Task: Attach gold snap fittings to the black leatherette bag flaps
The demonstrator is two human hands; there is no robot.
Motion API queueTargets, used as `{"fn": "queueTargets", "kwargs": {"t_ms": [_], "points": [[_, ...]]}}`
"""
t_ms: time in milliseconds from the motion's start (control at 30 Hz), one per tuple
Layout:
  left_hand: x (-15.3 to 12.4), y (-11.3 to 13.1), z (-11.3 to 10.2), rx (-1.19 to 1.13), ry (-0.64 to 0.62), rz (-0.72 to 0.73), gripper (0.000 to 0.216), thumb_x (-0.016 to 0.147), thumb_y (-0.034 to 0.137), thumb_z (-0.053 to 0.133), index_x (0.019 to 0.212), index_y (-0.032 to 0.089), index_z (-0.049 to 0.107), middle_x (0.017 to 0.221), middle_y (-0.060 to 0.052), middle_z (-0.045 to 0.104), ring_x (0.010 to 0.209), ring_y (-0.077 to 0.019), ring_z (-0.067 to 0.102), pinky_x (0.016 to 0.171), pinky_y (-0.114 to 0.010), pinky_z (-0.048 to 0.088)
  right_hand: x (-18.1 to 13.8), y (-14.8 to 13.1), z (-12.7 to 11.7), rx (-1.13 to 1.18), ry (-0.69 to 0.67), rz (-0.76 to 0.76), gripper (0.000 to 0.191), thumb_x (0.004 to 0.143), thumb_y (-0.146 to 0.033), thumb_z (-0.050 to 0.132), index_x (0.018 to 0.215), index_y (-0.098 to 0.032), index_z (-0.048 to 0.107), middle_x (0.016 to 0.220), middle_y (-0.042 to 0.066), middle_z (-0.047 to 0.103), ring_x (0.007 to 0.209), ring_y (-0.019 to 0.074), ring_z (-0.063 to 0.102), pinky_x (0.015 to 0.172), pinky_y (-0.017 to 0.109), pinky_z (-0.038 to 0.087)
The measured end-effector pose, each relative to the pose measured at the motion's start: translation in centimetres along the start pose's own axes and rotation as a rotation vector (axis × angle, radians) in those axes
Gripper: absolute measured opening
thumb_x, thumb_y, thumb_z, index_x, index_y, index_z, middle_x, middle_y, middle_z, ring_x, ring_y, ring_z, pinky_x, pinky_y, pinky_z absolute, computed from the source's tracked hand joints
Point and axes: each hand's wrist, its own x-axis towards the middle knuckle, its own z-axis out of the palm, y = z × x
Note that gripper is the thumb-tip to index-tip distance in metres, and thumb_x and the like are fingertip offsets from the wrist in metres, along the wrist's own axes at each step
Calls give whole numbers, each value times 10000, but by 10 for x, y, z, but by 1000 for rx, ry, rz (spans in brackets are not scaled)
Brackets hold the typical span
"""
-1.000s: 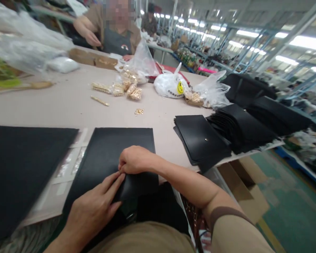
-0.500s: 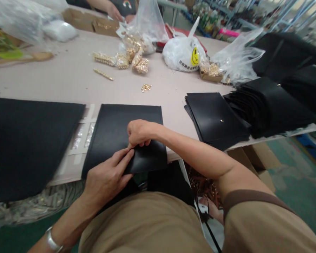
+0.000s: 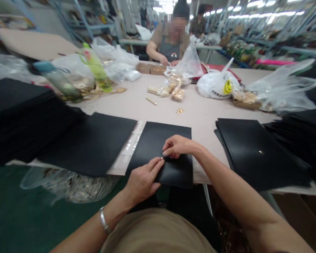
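In front of me a flat black leather-like panel point(image 3: 147, 140) lies at the table's near edge. My left hand point(image 3: 143, 175) grips its near side, index and middle fingers stretched over the top and thumb low at the edge. A small gold metal fitting point(image 3: 162, 158) shows on the panel at those fingertips. Just beyond it my right hand point(image 3: 177, 146) is closed in a pinch, its fingertips close to the fitting; what they hold, if anything, is too small to make out.
More black panels are stacked at left point(image 3: 86, 144) and right point(image 3: 242, 140); the right stack's top one bears a gold fitting point(image 3: 261, 152). Loose gold pieces point(image 3: 180, 111), bagged gold hardware point(image 3: 177, 93) and bottles point(image 3: 96, 68) stand farther back. A co-worker point(image 3: 168, 45) sits opposite.
My view has tilted up and swung left. The right fingertips have drawn slightly away from the left ones, and the gold fitting now shows between them.
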Motion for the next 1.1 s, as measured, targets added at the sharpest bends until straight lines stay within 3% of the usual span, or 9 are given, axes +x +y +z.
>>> {"fn": "queueTargets", "kwargs": {"t_ms": [133,200,367,600,833,967,1033,1100], "points": [[2,0,-3,-3,-59,-11,721,724,138,575,1431,129,435,1519,-123,430,1089,-288,652,877,-398,558,-36,33,3,-60,542,42,186,862,-275,635,1002,-168,698,962,65,747,881,200,690,775,295,508],[4,1,-6,-19,-85,-7,692,736,129,557,1421,136,457,1518,-113,435,1110,-285,647,893,-392,554,-63,42,11,-80,655,137,201,862,-296,626,1004,-174,697,889,64,745,855,216,684,771,312,481],[10,1,-14,-18,-141,-49,734,730,83,509,1456,154,429,1527,-82,425,1038,-263,686,852,-370,573,-108,39,44,129,588,193,298,879,-371,597,1103,-184,656,705,9,689,676,180,646,645,273,436],[9,-10,-7,-49,-186,-5,722,780,161,523,1489,163,383,1556,-92,364,1059,-288,684,847,-414,579,-96,44,62,299,699,196,345,837,-274,632,1174,-198,620,704,-21,672,667,153,629,648,247,435],[7,-6,-8,-75,-187,-60,753,723,106,546,1463,178,425,1549,-113,377,1045,-297,691,840,-405,582,-89,26,71,20,761,225,402,831,-293,659,1214,-187,598,1037,87,690,907,237,663,818,334,484],[8,-4,-18,-120,-211,-21,676,757,161,616,1417,204,477,1529,-129,407,1110,-322,663,845,-439,588,-96,26,82,4,755,101,349,906,-408,554,1200,-228,607,1057,82,681,752,198,666,748,323,503],[9,-6,-23,-143,-193,-10,559,840,256,620,1388,248,509,1513,-117,436,1106,-320,667,824,-444,597,-101,30,82,56,674,30,380,929,-459,501,1218,-238,609,924,52,705,674,180,661,683,291,501],[10,-7,-28,-191,-144,-23,417,912,279,558,1328,277,566,1462,-83,512,1100,-278,676,848,-410,596,-108,27,82,96,474,22,466,901,-446,539,1310,-225,573,731,15,702,599,183,656,596,267,479]]}}
